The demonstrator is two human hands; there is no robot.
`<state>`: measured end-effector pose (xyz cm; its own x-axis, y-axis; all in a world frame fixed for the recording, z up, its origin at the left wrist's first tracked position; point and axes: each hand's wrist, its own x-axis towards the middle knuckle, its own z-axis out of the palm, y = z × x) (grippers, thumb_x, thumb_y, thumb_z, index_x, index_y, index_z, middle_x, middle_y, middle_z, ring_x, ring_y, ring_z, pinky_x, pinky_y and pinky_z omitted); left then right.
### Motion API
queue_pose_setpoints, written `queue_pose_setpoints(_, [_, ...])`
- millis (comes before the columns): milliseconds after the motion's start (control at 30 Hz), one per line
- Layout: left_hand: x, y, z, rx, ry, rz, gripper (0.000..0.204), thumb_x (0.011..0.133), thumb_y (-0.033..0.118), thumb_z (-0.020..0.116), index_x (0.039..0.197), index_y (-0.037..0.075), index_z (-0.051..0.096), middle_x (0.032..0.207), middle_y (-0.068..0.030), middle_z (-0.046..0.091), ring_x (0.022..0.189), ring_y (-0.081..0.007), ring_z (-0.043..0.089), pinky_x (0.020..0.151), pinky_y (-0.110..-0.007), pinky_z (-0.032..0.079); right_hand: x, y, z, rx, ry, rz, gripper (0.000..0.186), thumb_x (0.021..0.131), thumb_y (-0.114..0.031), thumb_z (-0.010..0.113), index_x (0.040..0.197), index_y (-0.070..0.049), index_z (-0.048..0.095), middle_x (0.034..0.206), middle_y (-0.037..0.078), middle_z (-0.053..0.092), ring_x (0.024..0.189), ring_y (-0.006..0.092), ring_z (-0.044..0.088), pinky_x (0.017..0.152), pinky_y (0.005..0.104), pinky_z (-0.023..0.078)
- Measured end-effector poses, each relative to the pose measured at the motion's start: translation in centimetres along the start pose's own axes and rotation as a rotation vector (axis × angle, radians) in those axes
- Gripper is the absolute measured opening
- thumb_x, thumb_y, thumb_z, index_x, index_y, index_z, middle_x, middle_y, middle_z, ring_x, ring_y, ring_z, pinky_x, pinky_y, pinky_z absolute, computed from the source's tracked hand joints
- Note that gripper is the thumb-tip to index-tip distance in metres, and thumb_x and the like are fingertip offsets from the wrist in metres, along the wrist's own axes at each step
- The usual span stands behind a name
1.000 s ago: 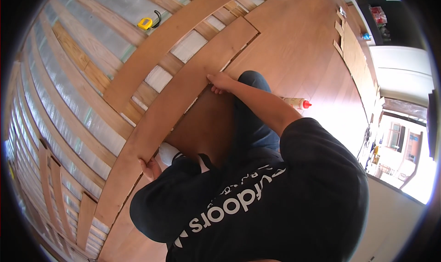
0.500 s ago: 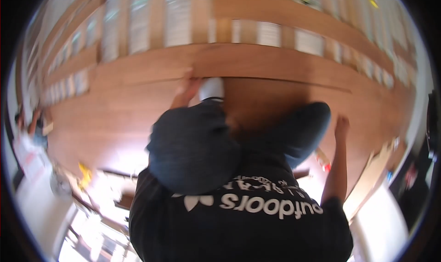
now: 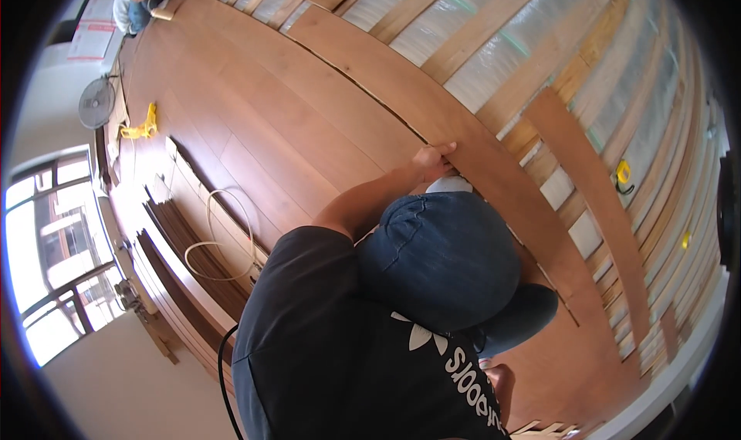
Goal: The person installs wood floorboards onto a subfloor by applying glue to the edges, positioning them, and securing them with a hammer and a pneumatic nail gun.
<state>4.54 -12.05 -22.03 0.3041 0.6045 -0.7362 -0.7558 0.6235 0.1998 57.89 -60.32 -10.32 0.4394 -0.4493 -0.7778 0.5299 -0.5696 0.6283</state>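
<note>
- Since half a second ago the view has swung round to the person's left, and the right hand, which was out over the boards, has mostly dropped from sight. The left hand is still at the seam beside the white sock.
- Step in hand, at a guess: lining up the long plank, which lies along the edge of the laid floor, partly over the bare wood strips.
- Left fingers look bent, one tip stretched onto the plank's edge; can't tell if they're pinching or just resting. Right fingers: can't tell either, just some bare skin past the shirt.
- There's a dark gap along the seam on both sides of the knee, so imo the next move calls for even, sideways pressure to close it without chipping the edge.
- Materials: the plank is smooth, reddish-brown and thin, and its bend is probably just the lens. A loose plank in the same finish lies across the strips.
- The strips are paler with visible grain, with shiny, crinkly plastic film between. A chunky yellow tape measure sits out there too.
</note>
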Motion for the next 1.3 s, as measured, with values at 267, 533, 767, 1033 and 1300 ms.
queue_pose_setpoints(267, [-1.5,-0.1,-0.1,-0.034,0.008,-0.021,0.049,0.104,0.025,0.063,0.146,0.004,0.051,0.154,-0.0155,0.049,0.144,-0.0372,0.042,0.12,-0.061,0.031,1.4,2.5,2.7,0.268,0.06,-0.195,0.038,0.084,-0.033,0.077,0.095,0.003,0.071,0.084,0.015,0.07,0.072,0.0283,0.071,0.062,0.0458,0.055])
queue_pose_setpoints(533, [-2.2,0.5,1.8,0.116,-0.008,0.343,0.055,0.098,0.04,0.071,0.137,0.003,0.058,0.126,-0.0136,0.067,0.108,-0.0308,0.067,0.091,-0.046,0.057,6.5,7.2,4.5,0.579,0.165,-0.383,0.021,0.088,-0.022,0.072,0.093,-0.002,0.068,0.071,0.009,0.065,0.061,0.0237,0.067,0.05,0.0439,0.053])
queue_pose_setpoints(767, [1.3,12.7,-3.6,0.465,0.205,0.442,0.024,0.1,0.022,0.069,0.109,0.0,0.065,0.104,-0.0123,0.067,0.1,-0.0269,0.068,0.084,-0.042,0.063,-0.6,11.2,-3.9,1.115,0.724,-0.74,0.027,0.088,-0.01,0.067,0.113,-0.003,0.06,0.088,0.007,0.062,0.062,0.0187,0.061,0.048,0.0354,0.053])
queue_pose_setpoints(1033, [1.1,7.5,-0.2,0.781,0.382,0.431,0.028,0.1,0.025,0.061,0.098,-0.002,0.065,0.097,-0.0099,0.064,0.095,-0.0241,0.07,0.078,-0.032,0.063,-16.8,12.3,-10.6,1.853,0.738,-1.154,0.045,0.094,-0.029,0.073,0.123,0.001,0.057,0.103,0.012,0.067,0.084,0.0216,0.068,0.07,0.0369,0.059])
queue_pose_setpoints(1300, [5.3,16.5,-4.4,2.851,0.726,0.515,0.049,0.103,0.037,0.053,0.152,0.044,0.045,0.117,-0.0319,0.069,0.102,-0.0558,0.067,0.085,-0.07,0.05,-29.9,1.7,-19.3,1.694,0.837,-2.124,0.06,0.096,-0.029,0.071,0.143,0.001,0.05,0.134,0.021,0.063,0.125,0.0346,0.061,0.1,0.0496,0.055])
